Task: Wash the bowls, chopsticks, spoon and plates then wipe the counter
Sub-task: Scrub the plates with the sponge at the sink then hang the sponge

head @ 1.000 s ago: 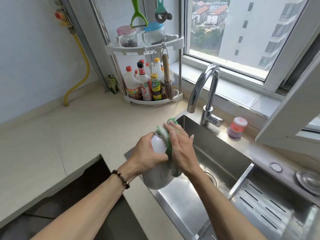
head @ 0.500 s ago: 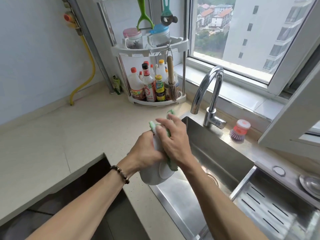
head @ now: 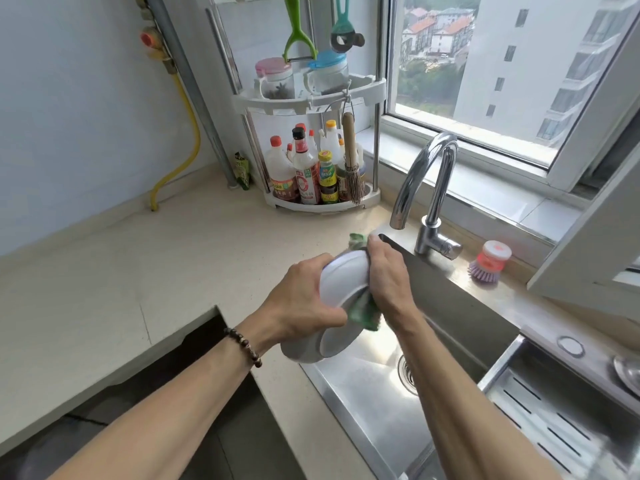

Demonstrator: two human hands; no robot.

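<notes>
The left hand [head: 304, 299] is gripping the white bowl [head: 332, 306] above the sink [head: 374, 403]; right hand [head: 388, 278] fingers are pressing a green cloth [head: 363, 311] against it. Wet ceramic is probably slippery, fragile; the rim is offering the safest hold.

Glossy white ceramic-looking bowl [head: 341, 282] between the hands; brushed steel sink [head: 363, 393] below them; polished chrome tap [head: 429, 188] beyond; matt speckled stone-like counter [head: 138, 271] leftward.

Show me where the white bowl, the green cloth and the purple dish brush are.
white bowl [head: 341, 284], head view, on its pale outer wall.
green cloth [head: 362, 311], head view, on the bunched lower end.
purple dish brush [head: 485, 274], head view, on the bristles.
</notes>
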